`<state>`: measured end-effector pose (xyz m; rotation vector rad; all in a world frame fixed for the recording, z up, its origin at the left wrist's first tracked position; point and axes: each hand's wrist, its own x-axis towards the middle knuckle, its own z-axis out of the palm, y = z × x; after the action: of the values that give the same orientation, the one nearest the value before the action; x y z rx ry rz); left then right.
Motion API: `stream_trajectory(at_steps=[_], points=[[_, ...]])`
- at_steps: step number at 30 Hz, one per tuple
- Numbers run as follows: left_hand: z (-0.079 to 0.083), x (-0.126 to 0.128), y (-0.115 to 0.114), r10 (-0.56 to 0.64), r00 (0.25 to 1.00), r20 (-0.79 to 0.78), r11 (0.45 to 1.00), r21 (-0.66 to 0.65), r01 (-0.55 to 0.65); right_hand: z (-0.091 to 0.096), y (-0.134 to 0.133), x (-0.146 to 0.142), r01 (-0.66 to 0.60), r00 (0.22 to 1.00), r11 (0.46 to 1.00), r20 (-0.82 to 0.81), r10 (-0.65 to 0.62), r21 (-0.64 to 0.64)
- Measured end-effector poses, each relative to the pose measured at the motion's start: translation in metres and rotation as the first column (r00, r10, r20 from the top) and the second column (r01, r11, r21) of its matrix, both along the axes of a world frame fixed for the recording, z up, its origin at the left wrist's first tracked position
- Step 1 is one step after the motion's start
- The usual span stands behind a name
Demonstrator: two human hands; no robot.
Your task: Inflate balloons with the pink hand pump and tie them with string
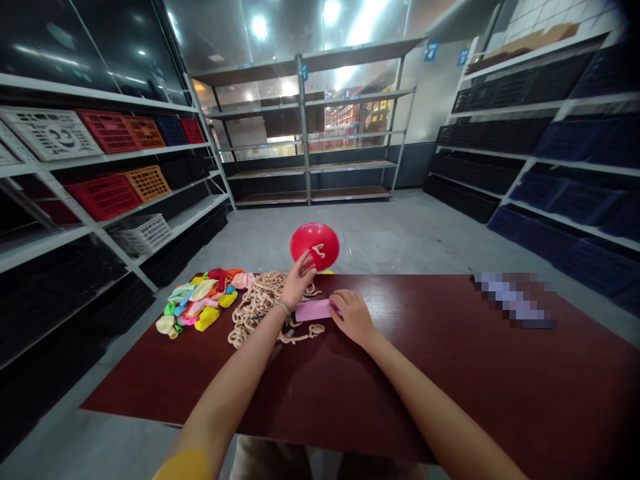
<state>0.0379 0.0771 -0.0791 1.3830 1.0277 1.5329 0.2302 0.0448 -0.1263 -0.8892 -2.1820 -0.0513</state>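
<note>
My left hand (297,283) is raised near the table's far edge, fingers apart, in front of a round red balloon (306,239). A short bent piece of beige cord (319,251) shows against the balloon by my fingertips; whether they touch it I cannot tell. My right hand (354,319) rests on the table, its fingers curled onto the right end of a flat pink strip (312,311). Left of the strip lies a heap of thick beige cord (260,300), partly behind my left wrist. A loose cord piece (316,330) sits just below the strip.
Several uninflated balloons (203,300) in mixed colours are piled at the left of the dark red table (425,373). A blurred-out flat object (515,300) lies at the far right. Shelves with crates (107,130) line the left side; more racks (305,133) stand behind and at right.
</note>
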Motion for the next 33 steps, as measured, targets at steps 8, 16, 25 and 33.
stream_trajectory(at_steps=[8,16,25,33], points=[[-0.01,-0.011,-0.032,0.065,0.991,-0.119,0.992,-0.097,-0.077,0.002,-0.002,-0.001,-0.039,0.999,0.999,0.013,0.039,0.016],[-0.014,-0.061,-0.088,0.2,0.96,-0.196,0.975,-0.06,-0.216,0.007,-0.019,-0.013,-0.156,0.978,0.981,0.16,0.137,0.114],[-0.042,-0.181,-0.158,0.599,0.632,-0.492,0.742,0.046,-0.669,0.004,-0.051,-0.059,-0.347,0.915,0.933,0.251,0.315,0.094],[-0.051,-0.217,-0.177,0.644,0.248,-0.724,0.656,0.356,-0.666,0.015,-0.074,-0.15,-0.456,0.861,0.89,0.264,0.435,0.019]])
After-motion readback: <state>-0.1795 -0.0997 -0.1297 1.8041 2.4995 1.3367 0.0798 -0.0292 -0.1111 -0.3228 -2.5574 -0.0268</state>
